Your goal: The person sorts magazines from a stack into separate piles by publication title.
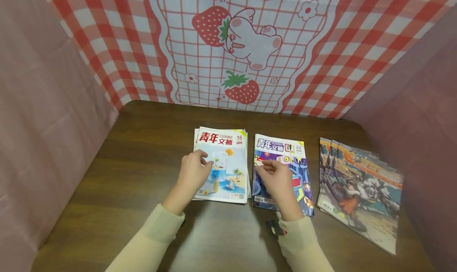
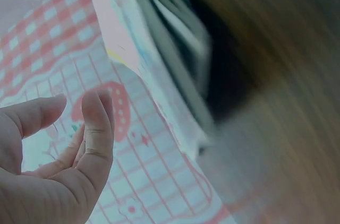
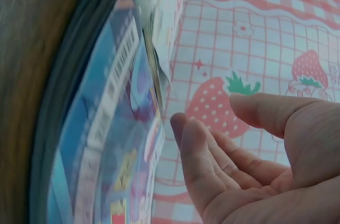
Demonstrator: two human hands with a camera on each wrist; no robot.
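Note:
A stack of white-covered magazines [image 1: 233, 161] with red title characters and a beach picture lies mid-table. Over its left side hovers my left hand [image 1: 194, 168], its fingers loosely bent; in the left wrist view a gap shows between thumb and fingertips [image 2: 97, 110]. Just to the right is a second stack of magazines [image 1: 302, 177], purple and blue with a purple title. Above that one hovers my right hand [image 1: 278, 179], thumb and fingers apart with nothing between them in the right wrist view. Each hand partly hides the cover beneath it in the head view.
Several overlapping magazines [image 1: 371, 200] with orange titles lie fanned and slanted at the table's right. The brown wooden table [image 1: 135, 153] meets a red-and-white checked strawberry cloth [image 1: 253, 89] at the back. Pink curtains [image 1: 46, 105] hang at the sides.

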